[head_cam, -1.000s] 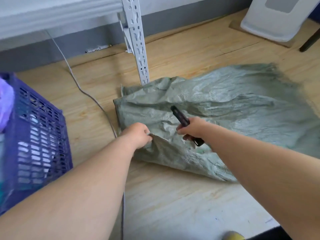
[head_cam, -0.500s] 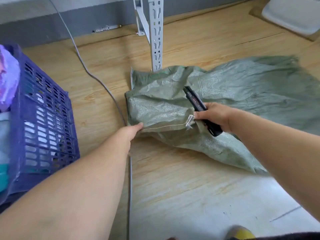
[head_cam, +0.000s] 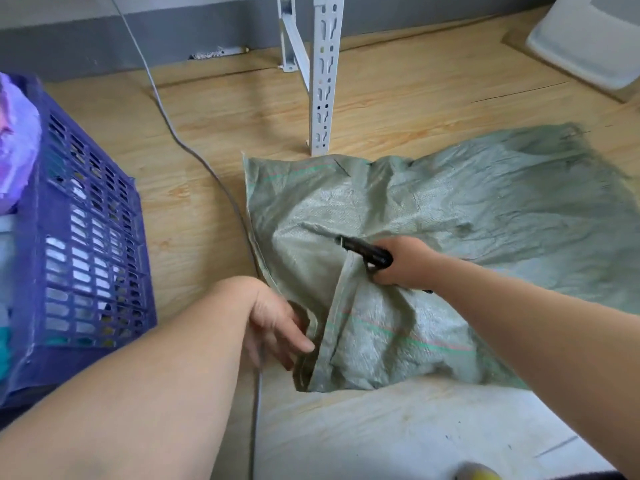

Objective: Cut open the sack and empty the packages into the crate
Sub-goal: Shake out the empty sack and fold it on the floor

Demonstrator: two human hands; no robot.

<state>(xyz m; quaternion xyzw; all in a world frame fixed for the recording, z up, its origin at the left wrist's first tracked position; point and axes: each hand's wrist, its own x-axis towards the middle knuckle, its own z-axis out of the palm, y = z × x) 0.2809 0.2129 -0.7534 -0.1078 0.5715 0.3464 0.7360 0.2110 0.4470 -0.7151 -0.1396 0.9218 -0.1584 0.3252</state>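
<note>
Both bare forearms reach forward and down, the left from the lower left, the right from the right edge. The left hand hangs with its back to the camera and its fingers fairly straight, their tips against the folded hem of the sack. The right hand is farther out, fingers curled round a black knife that points left.

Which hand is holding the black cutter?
The right hand, gripping the black cutter over the green sack; the left hand carries no tool, lying at the sack's near edge.
</note>
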